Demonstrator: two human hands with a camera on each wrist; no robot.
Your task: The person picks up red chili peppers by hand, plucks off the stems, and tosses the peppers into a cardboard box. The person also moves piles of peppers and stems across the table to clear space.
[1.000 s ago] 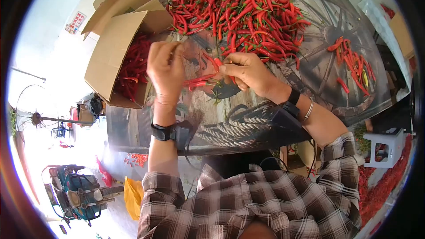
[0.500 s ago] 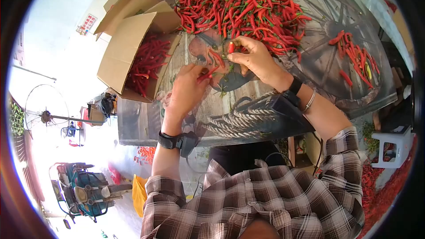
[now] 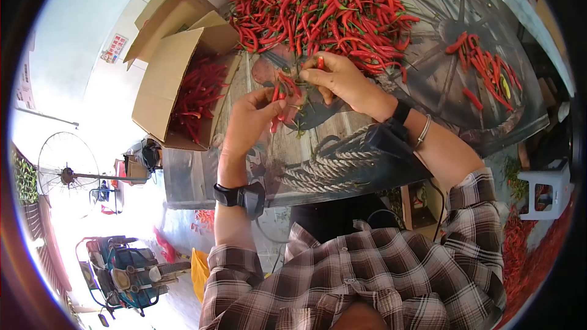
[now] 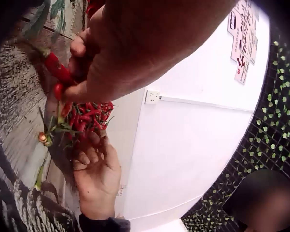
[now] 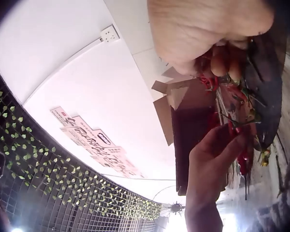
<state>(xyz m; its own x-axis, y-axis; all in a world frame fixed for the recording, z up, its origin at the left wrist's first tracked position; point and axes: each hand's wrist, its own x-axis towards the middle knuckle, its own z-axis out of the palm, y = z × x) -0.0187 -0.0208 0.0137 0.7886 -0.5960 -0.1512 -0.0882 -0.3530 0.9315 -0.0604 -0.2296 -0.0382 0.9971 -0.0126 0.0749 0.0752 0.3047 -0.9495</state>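
Left hand (image 3: 246, 123) pinches chillies (image 3: 275, 119); head view adds stool (image 3: 559, 195).

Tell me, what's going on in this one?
A person is handling red chillies by hand at a table. The left hand pinches a few chillies, while the right hand holds a single chilli close by. Green stems lie loose on the tabletop near the hands. A large heap lies at the far side, a smaller group to the right, and an open cardboard box on the left has more chillies inside.
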